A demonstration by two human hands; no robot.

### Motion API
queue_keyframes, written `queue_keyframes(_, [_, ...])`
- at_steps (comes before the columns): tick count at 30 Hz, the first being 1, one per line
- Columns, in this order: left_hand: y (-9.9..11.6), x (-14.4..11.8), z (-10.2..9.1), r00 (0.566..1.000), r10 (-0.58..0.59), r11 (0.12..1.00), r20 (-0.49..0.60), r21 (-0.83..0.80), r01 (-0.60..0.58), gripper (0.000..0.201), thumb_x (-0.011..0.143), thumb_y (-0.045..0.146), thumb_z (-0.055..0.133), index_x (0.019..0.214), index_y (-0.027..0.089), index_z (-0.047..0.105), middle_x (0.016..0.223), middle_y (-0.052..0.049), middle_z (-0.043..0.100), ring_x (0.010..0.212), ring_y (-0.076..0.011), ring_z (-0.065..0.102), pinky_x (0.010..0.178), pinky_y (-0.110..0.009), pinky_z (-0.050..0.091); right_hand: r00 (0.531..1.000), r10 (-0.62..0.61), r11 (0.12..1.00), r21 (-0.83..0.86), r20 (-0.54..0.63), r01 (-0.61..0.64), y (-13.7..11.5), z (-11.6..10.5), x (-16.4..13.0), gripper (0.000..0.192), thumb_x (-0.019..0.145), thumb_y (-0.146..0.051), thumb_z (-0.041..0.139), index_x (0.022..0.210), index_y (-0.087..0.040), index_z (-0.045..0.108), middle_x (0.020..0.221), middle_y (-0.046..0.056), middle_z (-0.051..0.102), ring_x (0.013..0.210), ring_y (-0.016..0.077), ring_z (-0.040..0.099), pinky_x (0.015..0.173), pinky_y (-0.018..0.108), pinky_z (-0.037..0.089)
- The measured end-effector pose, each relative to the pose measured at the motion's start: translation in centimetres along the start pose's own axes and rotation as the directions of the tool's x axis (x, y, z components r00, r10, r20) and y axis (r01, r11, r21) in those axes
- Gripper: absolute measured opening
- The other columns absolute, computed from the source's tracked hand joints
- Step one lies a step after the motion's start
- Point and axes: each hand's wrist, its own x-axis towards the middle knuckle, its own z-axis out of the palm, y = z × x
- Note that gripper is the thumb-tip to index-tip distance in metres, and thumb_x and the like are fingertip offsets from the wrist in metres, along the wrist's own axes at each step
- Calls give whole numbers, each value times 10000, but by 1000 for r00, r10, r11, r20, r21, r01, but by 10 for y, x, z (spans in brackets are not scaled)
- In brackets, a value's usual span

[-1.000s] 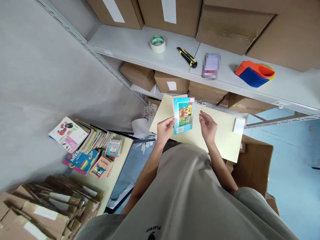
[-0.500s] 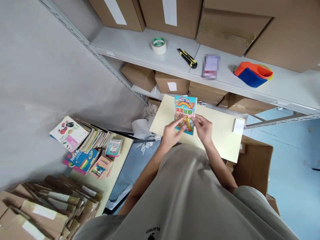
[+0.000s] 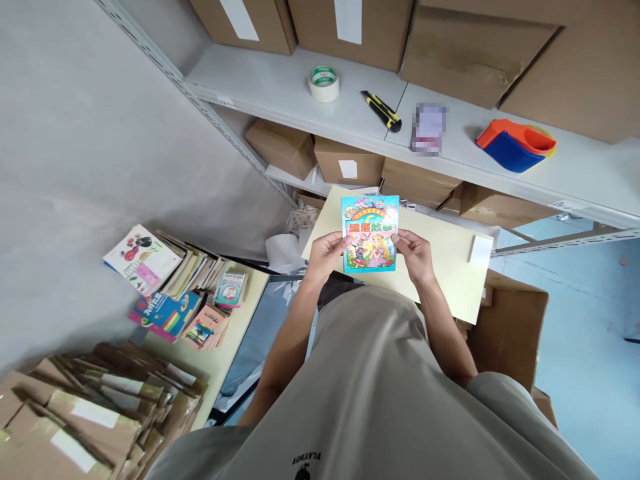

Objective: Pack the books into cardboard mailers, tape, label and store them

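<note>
Both hands pinch a thin picture book [image 3: 370,235] at its side edges, left hand [image 3: 326,255] at nine o'clock, right hand [image 3: 415,255] at three, over a cream board [image 3: 445,267]. It looks light and bendy (glossy, perhaps slippery). Beyond, at twelve, a tape roll [image 3: 324,83] and utility knife [image 3: 383,111] lie on the shelf [image 3: 280,87].
</note>
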Motion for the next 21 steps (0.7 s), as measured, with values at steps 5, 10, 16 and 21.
queue_keyframes(5, [-3, 0, 6, 995, 81, 996, -54, 36, -79, 757, 691, 829, 1066, 1047, 175, 927, 1064, -133, 933, 1061, -358, 887, 999, -467, 706, 985, -139, 957, -268, -98, 109, 3, 2, -2, 676, 924, -847, 871, 1288, -278, 910, 1261, 96, 939, 1146, 365, 908, 1024, 523, 758])
queue_keyframes(10, [-10, -7, 21, 966, 212, 973, -150, 129, -194, 661, 850, 797, 971, 1114, 192, 939, 1181, -120, 938, 1184, -376, 881, 1088, -477, 698, 975, -216, 894, -411, -43, 180, 0, 26, -17, 591, 1014, -771, 829, 1370, -303, 890, 1488, 102, 873, 1260, 382, 896, 1126, 539, 746])
queue_keyframes(16, [-14, -34, 46, 959, 285, 921, -1, 277, -273, 415, 945, 556, 971, 1246, 270, 957, 1350, -87, 918, 1217, -369, 894, 1191, -515, 684, 984, -174, 901, -398, 40, 176, -4, 48, -26, 592, 943, -798, 899, 1263, -299, 890, 1163, 53, 926, 1027, 318, 887, 976, 453, 741])
queue_keyframes(21, [-5, -32, 31, 942, 334, 917, -32, 243, -317, 529, 1026, 598, 904, 1409, 234, 891, 1438, -141, 884, 1284, -346, 869, 1161, -462, 693, 988, -144, 955, -254, 52, 153, -12, 27, -13, 605, 945, -850, 863, 994, -247, 865, 883, 24, 851, 809, 243, 774, 719, 346, 642])
